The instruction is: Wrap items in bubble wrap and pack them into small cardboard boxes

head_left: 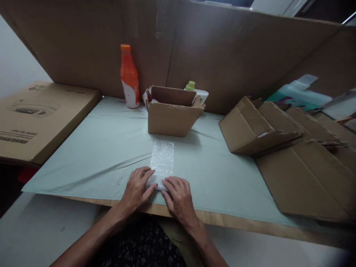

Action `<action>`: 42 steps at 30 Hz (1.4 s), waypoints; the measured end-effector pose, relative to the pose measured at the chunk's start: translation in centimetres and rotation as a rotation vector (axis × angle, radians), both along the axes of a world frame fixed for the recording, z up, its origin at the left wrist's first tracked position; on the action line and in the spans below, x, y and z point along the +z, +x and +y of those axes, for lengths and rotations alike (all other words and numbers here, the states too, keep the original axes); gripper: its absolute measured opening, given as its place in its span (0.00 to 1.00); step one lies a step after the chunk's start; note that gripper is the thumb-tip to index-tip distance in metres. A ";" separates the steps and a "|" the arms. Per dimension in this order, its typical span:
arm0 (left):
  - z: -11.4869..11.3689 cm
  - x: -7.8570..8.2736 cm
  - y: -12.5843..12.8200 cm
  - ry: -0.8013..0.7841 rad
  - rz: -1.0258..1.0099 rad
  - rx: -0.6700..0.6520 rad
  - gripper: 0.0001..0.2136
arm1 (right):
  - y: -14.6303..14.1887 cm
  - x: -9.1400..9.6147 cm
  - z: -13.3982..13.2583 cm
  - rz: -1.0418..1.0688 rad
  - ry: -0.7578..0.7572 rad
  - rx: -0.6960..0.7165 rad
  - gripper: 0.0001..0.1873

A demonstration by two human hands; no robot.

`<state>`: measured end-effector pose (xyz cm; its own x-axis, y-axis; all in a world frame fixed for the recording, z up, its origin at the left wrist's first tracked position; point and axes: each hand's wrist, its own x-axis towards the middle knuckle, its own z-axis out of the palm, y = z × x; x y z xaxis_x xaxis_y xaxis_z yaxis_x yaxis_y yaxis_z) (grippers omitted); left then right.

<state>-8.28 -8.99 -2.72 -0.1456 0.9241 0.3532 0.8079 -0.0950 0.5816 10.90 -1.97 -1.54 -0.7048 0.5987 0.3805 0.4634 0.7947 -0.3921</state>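
Note:
A strip of clear bubble wrap (162, 157) lies flat on the pale green cloth, and its near end looks folded over. My left hand (136, 185) grips the near left corner, thumb and fingers bent around the edge. At the near right corner, my right hand (179, 196) has its fingertips closed on the same bubble wrap. Whether anything is inside the fold is hidden by my fingers and the wrap. Beyond the far end of the strip stands a small open cardboard box (172, 119).
An orange bottle (129, 79) and a green-capped white bottle (200, 94) stand near the cardboard backboard (222, 55). A large flat carton (55, 118) lies at left. Several open cardboard boxes (303, 178) and a teal container (300, 94) fill the right side.

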 end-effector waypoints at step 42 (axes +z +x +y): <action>3.4 2.3 1.3 -0.241 -1.378 0.119 0.18 | -2.1 1.8 5.1 0.254 -0.665 -0.096 0.20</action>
